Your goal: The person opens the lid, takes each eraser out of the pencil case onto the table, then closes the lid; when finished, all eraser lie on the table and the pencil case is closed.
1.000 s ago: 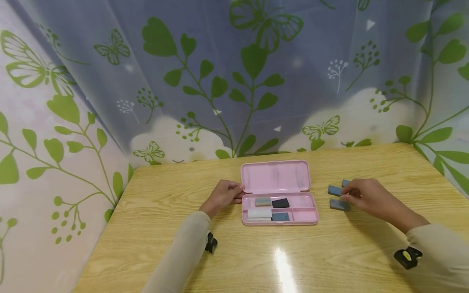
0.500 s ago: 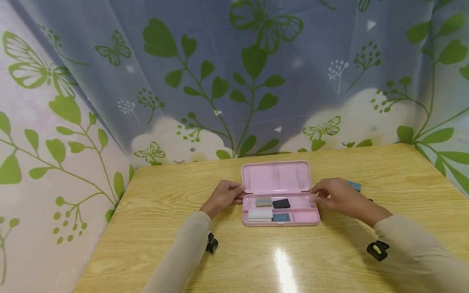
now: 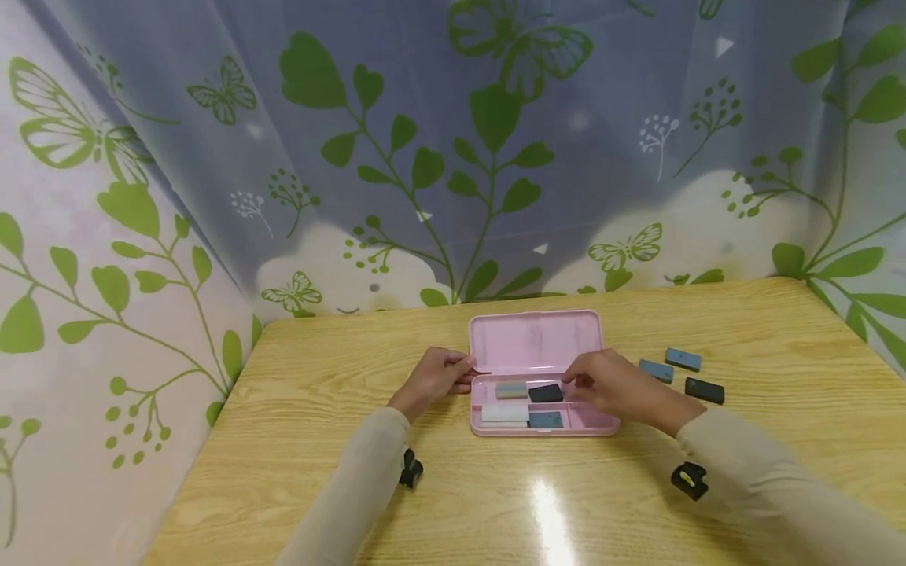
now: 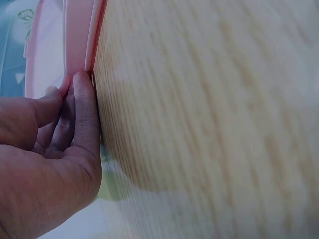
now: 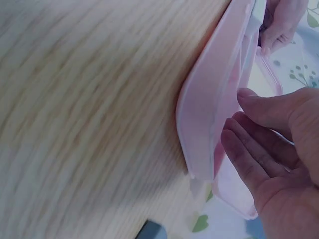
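A pink pencil case lies with its lid raised on the wooden table. In its tray lie a striped eraser, a black eraser, a white eraser and a blue eraser. My left hand pinches the case's left edge near the hinge, thumb and fingers on either side in the left wrist view. Over the tray's right end, my right hand has its fingers curled at the back compartment. The grey eraser it took is hidden behind the fingers; the right wrist view does not show it either.
Two blue erasers and a dark eraser lie on the table right of the case, by my right wrist. A patterned curtain hangs along the table's back edge.
My right hand has moved left from the loose erasers to the case's tray. A grey eraser is gone from the table on the right. The left hand has kept its place.
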The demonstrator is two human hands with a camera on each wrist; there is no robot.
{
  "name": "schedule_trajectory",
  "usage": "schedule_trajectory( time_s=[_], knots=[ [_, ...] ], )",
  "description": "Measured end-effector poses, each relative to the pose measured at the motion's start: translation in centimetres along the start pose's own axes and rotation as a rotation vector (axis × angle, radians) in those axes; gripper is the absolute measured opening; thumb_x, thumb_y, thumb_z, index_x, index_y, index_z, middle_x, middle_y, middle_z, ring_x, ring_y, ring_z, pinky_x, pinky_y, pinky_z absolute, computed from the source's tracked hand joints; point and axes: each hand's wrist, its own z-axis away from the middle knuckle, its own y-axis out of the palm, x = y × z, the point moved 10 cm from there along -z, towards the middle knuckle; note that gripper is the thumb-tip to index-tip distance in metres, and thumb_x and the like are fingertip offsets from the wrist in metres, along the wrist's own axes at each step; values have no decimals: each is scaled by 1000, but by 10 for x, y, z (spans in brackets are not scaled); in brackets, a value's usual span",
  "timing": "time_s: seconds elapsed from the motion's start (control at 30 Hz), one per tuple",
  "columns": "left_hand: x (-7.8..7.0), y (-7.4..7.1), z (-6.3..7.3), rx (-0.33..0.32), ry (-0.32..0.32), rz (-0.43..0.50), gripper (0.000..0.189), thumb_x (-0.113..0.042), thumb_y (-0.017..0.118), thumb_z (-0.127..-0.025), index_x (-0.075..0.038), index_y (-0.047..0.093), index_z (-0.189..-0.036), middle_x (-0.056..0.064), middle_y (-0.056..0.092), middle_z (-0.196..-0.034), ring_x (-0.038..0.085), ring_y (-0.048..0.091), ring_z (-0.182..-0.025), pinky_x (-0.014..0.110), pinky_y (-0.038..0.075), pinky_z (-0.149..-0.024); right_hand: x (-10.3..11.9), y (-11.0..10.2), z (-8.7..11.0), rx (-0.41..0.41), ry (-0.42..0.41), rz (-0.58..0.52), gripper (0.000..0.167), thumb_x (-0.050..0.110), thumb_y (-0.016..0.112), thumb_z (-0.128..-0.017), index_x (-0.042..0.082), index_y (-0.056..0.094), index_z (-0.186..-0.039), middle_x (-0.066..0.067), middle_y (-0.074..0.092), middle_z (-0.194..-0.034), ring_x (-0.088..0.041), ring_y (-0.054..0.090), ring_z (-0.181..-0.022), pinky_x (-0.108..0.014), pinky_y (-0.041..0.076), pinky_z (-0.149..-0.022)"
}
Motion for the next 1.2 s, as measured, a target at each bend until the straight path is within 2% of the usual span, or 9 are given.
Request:
schedule_trajectory(
  time_s=[0.23,0.5,0.97,1.2],
  knots=[
    [1,1,-1,7,-10,0,28,-12,56,-105,9,70,-118,13,74,-93,9,67,-75,26,62,-75,8,11,-7,25,-39,-14,17,-9,76,-84,-6,75,-100,-10,74,-93,-18,69,-82,-31,61,-72],
    [0,1,-1,5,-15,-7,28,-12,57,-105,8,70,-119,12,74,-93,9,67,-75,27,62,-75,12,16,-10,39,-64,1,17,-11,74,-85,-3,76,-100,-9,74,-95,-18,68,-86,-33,61,-73],
    [-1,0,0,-1,-15,1,28,-12,57,-105,9,70,-118,14,74,-94,10,67,-76,28,62,-77,10,21,-12,50,-23,6,15,-12,72,-87,-3,76,-99,-11,74,-96,-16,68,-85,-31,61,-71],
    [-1,0,1,9,-7,10,27,-11,56,-105,9,70,-117,12,73,-91,10,68,-77,26,62,-74,7,9,-6,26,26,-5,16,-8,73,-88,-5,75,-104,-13,73,-101,-19,67,-89,-34,61,-74]
  ],
)
